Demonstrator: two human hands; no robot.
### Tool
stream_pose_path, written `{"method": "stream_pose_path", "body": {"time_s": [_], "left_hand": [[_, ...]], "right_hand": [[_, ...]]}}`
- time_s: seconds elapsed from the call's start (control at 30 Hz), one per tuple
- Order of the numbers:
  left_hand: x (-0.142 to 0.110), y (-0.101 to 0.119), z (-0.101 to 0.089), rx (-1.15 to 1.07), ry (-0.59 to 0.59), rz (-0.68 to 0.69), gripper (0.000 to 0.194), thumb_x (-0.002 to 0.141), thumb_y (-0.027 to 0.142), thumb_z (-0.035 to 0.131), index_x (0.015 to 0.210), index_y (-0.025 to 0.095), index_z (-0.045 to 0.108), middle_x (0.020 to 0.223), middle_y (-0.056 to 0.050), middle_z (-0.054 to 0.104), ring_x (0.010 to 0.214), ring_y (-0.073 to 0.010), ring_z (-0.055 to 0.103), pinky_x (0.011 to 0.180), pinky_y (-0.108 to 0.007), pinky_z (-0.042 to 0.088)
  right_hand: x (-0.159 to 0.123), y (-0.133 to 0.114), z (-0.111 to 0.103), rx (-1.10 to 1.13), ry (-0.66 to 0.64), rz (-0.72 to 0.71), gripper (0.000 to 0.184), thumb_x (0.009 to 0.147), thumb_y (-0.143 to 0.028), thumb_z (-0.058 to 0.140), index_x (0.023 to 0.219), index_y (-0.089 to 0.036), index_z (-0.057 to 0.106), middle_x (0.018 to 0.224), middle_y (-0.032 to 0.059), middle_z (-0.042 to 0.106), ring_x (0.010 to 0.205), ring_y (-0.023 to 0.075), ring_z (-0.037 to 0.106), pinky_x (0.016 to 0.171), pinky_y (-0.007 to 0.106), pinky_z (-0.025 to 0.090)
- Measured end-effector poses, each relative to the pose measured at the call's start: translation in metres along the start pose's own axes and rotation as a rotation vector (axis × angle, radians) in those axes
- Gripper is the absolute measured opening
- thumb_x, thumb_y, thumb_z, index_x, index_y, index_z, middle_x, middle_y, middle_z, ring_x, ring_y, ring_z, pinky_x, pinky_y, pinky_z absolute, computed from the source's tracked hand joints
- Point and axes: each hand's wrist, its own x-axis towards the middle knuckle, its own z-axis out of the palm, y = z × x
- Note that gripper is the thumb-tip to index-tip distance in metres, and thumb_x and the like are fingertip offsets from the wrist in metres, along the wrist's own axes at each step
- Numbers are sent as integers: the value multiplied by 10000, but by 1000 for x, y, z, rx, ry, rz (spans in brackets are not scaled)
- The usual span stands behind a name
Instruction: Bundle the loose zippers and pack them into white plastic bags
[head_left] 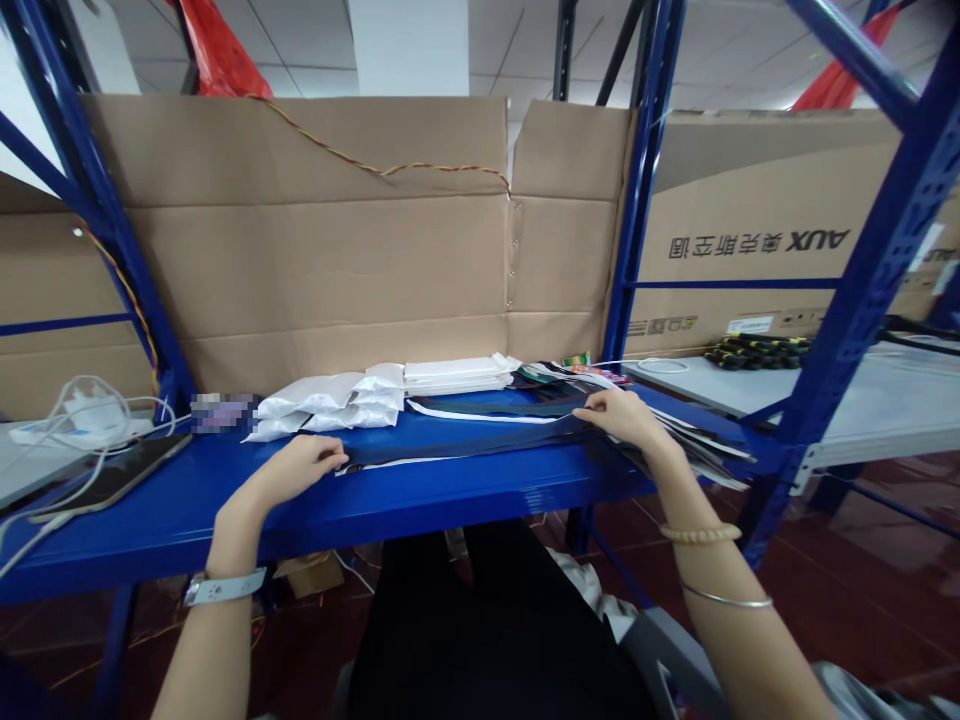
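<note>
1. Two bare hands work at a blue steel shelf [225, 530]: the left hand [304, 468] and the right hand [616, 418] both rest on a long dark flat strip [457, 445], which lies lengthwise along the shelf between them, with white edging showing in places.
2. The left hand's fingers [330, 452] curl over the strip's near edge, but whether they pinch it or only lie on it, I cannot tell. The right hand's fingers [596, 402] lie extended and pressed on the far end, apparently not gripping.
3. The strip looks thin, light and limp, and it may slide on the painted steel. Its two ends or the white edging seem the best places to take hold, with both hands keeping it taut.
4. Behind it sit white padded pouches [322, 403] and a stack of white flat packets [454, 375]. Beyond the right hand, a heap of dark and printed sheets [697, 440] reaches the shelf's edge.
5. Towards the left lie a dark tablet [112, 478], tangled white cables [82, 400] and a blurred label [221, 412]. Behind everything stand cardboard sheets [300, 250] with a twisted wire [375, 170] draped along them.
</note>
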Motion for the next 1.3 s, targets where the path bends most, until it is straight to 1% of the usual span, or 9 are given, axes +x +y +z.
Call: {"method": "stream_pose_path", "body": {"time_s": [0.33, 0.47, 0.53, 0.6, 0.73, 0.83, 0.93, 1.13, 1.3], "left_hand": [[-1, 2, 1, -25, -13, -21, 356, 867, 444, 388, 703, 192, 578, 671, -12, 585, 648, -169, 516, 614, -261, 345], [-2, 3, 1, -9, 4, -28, 364, 861, 455, 394, 688, 190, 574, 666, -11, 585, 651, -173, 523, 614, -265, 342], [-2, 3, 1, -1, 21, -41, 362, 861, 460, 395, 701, 191, 577, 678, -12, 594, 661, -176, 531, 618, -265, 345], [-3, 2, 0, 2, 31, -48, 343, 862, 450, 398, 730, 195, 586, 698, -12, 608, 669, -175, 540, 627, -266, 352], [-4, 2, -1, 5, 49, -44, 299, 852, 422, 416, 779, 199, 601, 723, -13, 629, 682, -177, 556, 649, -270, 369], [-4, 7, -3, 5, 76, -40, 282, 845, 407, 421, 811, 199, 609, 735, -17, 636, 688, -183, 564, 662, -279, 382], [-4, 14, -4, 7, 95, -23, 272, 843, 386, 419, 835, 203, 619, 755, -21, 643, 698, -187, 566, 668, -284, 387], [-3, 23, -3, 4, 121, 6, 239, 843, 343, 423, 862, 210, 621, 770, -20, 642, 707, -181, 565, 663, -279, 382], [-1, 31, 2, 5, 149, 10, 227, 848, 353, 436, 848, 212, 613, 716, -9, 627, 669, -172, 551, 650, -276, 376]], "right_hand": [[-3, 0, 2, -41, -58, 8, 397, 767, -514, 546, 547, -185, 583, 549, 20, 561, 531, 148, 492, 491, 255, 279], [-4, -6, 3, -132, 23, 65, 299, 760, -484, 580, 764, -197, 665, 736, 52, 642, 681, 198, 575, 562, 266, 346], [-3, -19, 4, -172, 85, 56, 300, 775, -464, 582, 886, -197, 664, 859, 75, 656, 787, 224, 594, 633, 284, 387], [1, -39, 7, -164, 58, -40, 307, 814, -435, 552, 957, -181, 651, 950, 99, 653, 867, 234, 597, 696, 297, 409], [24, -98, 21, -106, -128, -272, 273, 844, -358, 545, 1021, -177, 647, 1002, 95, 661, 908, 208, 605, 768, 277, 416], [52, -140, 40, -82, -235, -360, 209, 821, -303, 590, 966, -180, 676, 976, 70, 677, 916, 192, 605, 767, 247, 415], [73, -170, 62, -71, -365, -414, 183, 816, -295, 619, 900, -147, 684, 868, 45, 688, 797, 162, 622, 715, 235, 439], [80, -191, 89, -123, -457, -425, 286, 907, -384, 532, 970, -116, 609, 894, 34, 634, 753, 142, 612, 694, 313, 515], [72, -192, 82, -134, -368, -473, 175, 879, -273, 566, 875, -110, 631, 826, 39, 639, 710, 135, 590, 654, 265, 459]]}}
